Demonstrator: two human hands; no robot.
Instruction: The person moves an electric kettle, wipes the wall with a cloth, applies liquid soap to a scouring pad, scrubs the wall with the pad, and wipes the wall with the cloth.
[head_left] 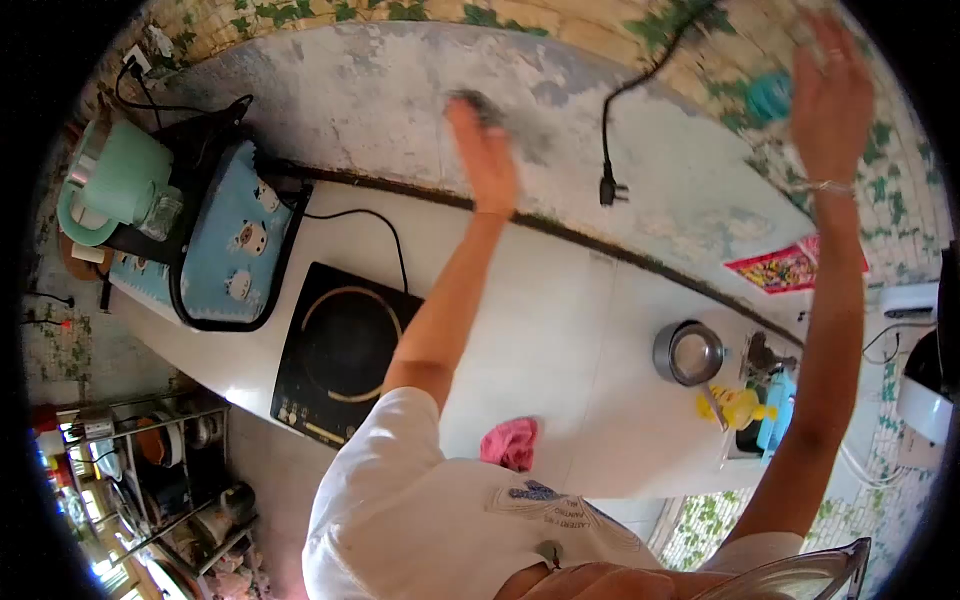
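My left hand (485, 165) is pressed near the stained grey wall panel (350, 90), fingers closed over a dark grey scrubber (483, 107) that is smeared by motion. My right hand (832, 100) is raised at the upper right, its fingers stretched out against the ivy-and-brick patterned wall. Beside that hand's fingers is a turquoise round object (770, 96), its kind unclear. Between my two hands a black power cord with a plug (612, 188) hangs loose in front of the wall.
An induction cooker (345, 345) sits on the white counter (560, 340), with a pink cloth (510, 443) near its front edge. To the right are a saucepan (688, 353) and a yellow bottle (738, 408). A green appliance (125, 175) stands left, above a metal shelf (165, 430).
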